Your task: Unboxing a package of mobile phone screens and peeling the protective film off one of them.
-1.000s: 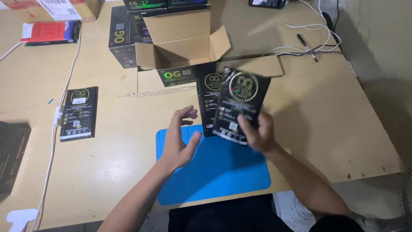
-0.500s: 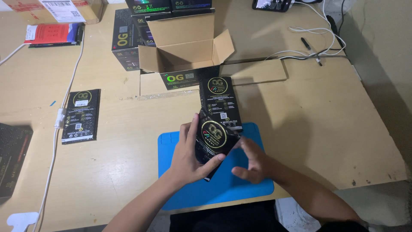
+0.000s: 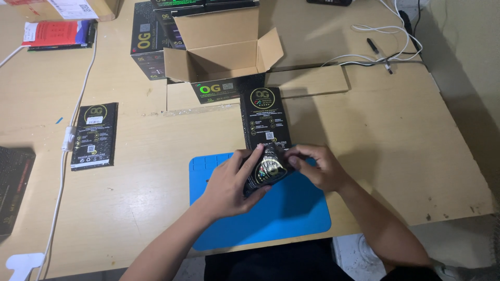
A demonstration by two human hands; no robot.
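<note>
Both hands meet over a blue mat point(image 3: 281, 218) at the table's near edge. My left hand point(image 3: 229, 182) wraps round a small glossy black packet point(image 3: 265, 170) from the left. My right hand point(image 3: 317, 165) pinches the packet's right end with its fingertips. Just beyond the hands a flat black packet point(image 3: 264, 117) with a round gold emblem lies on the wooden table point(image 3: 396, 140). An open brown cardboard box point(image 3: 221, 49) with raised flaps stands behind it.
Another flat black packet point(image 3: 95, 135) lies at the left beside a white cable point(image 3: 65, 151). Black printed cartons point(image 3: 148, 39) stand behind the open box. A red booklet point(image 3: 54, 34) is at the far left, white cables and a pen point(image 3: 380, 52) at the far right.
My left hand took hold of the packet from the right hand. The packet came down from upright in the air to low over the mat, and the right hand now pinches its end.
</note>
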